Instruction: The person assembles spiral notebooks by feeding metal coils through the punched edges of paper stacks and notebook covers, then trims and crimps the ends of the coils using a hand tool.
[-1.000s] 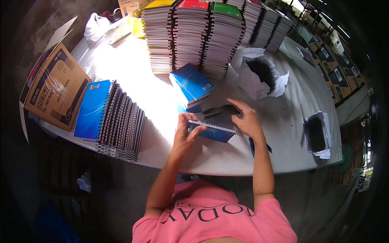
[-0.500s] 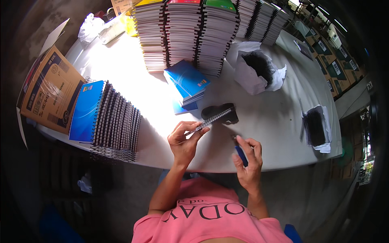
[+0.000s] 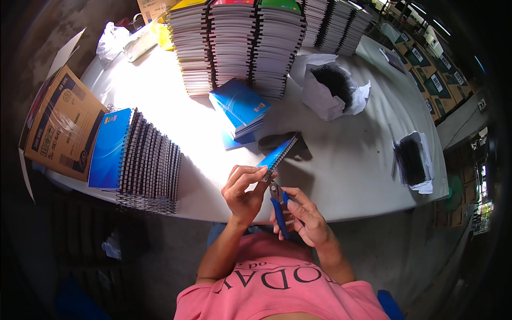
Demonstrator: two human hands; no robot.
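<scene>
Book [image 3: 276,155] is pinched in the left hand [image 3: 244,193] above the table [image 3: 341,154]. The right hand [image 3: 310,217] grips the pliers [image 3: 279,214], tips by the book's coil [image 3: 282,158]. Beyond, loose books [image 3: 240,101] look not yet coiled; the coiled pile [image 3: 141,160] at left seems done.

Carton [image 3: 66,125] is at the table's [image 3: 341,181] left edge, spiral notebook stack [image 3: 152,162] just right of it. Tall notebook stacks [image 3: 232,50] sit toward the far edge, smaller notebook pile [image 3: 238,104] in front. Coil bundle [image 3: 335,88] right of that, second bundle [image 3: 412,161] near the right edge. Pliers [image 3: 280,213] over the front edge, held notebook [image 3: 276,154] just beyond.
</scene>
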